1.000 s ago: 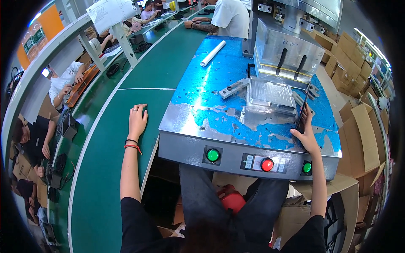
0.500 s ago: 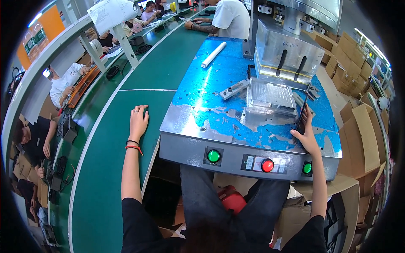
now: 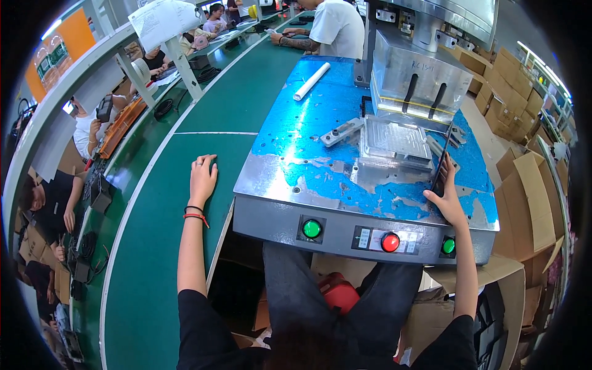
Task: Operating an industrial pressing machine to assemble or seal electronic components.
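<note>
My left hand (image 3: pixel 203 179) lies on the green belt (image 3: pixel 166 209), left of the machine, with nothing in it. Its fingers rest on the surface, slightly bent and apart from the thumb. On the right side of the machine's bed (image 3: pixel 333 179), my right hand (image 3: pixel 448 198) grips a thin dark flat slab (image 3: pixel 445 161), held upright and seen almost edge-on; it looks like a phone, but its face is hidden. Beside the slab stands a metal fixture block (image 3: pixel 394 140) with a recessed top. A metal press head (image 3: pixel 419 80) hangs over the fixture's far side.
A white tube (image 3: pixel 312 81) and a metal clamp bar (image 3: pixel 341 132) lie on the blue bed. Green buttons (image 3: pixel 312 229) and a red button (image 3: pixel 390 242) line the machine's front. Cardboard boxes (image 3: pixel 530 197) stand at right. Co-workers sit along the belt, one in white (image 3: pixel 336 31).
Across the belt at left, a co-worker has raised a dark box-shaped piece above the orange tray. Both my hands and the slab stay where they were.
</note>
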Motion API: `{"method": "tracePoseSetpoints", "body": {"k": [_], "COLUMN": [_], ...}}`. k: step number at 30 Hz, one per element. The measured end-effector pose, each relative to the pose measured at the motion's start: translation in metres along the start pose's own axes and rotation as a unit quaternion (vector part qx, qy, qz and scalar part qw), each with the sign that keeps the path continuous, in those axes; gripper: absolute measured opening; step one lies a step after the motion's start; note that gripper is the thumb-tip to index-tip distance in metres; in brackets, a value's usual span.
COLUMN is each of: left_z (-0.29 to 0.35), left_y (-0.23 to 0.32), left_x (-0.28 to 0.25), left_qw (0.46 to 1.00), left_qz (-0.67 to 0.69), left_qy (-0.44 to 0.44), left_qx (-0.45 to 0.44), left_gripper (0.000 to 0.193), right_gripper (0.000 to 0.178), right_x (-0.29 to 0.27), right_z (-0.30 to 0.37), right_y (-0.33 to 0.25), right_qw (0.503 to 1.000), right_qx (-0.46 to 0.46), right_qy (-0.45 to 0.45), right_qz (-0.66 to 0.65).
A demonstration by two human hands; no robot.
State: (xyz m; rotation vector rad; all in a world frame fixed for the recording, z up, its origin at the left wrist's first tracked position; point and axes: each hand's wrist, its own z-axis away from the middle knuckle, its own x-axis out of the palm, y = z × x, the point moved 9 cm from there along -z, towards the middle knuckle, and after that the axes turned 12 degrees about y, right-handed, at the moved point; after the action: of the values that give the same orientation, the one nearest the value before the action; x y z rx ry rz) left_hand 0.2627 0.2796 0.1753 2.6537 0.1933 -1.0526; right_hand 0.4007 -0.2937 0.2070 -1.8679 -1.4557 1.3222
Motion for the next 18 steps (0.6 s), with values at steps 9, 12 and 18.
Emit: {"method": "tracePoseSetpoints", "body": {"k": [9, 12, 18], "left_z": [0.0004, -0.0001, 0.0000], "left_y": [0.0007, 0.0006, 0.0006], "left_x": [0.0007, 0.0001, 0.0002], "left_qw": [1.000, 1.000, 1.000], "left_qz": [0.001, 0.000, 0.005], "left_qy": [-0.004, -0.002, 0.004], "left_qx": [-0.003, -0.004, -0.003], "left_gripper": [0.027, 0.027, 0.026], "right_gripper": [0.105, 0.105, 0.105], "right_x": [-0.0011, -0.0014, -0.0015], "right_z": [-0.0008, 0.0004, -0.0010], "right_y": [0.0000, 0.0039, 0.0010], "right_qw": [1.000, 1.000, 1.000], "right_qx": [0.003, 0.018, -0.007], "right_qy": [0.006, -0.002, 0.000], "right_qz": [0.014, 0.006, 0.017]}}
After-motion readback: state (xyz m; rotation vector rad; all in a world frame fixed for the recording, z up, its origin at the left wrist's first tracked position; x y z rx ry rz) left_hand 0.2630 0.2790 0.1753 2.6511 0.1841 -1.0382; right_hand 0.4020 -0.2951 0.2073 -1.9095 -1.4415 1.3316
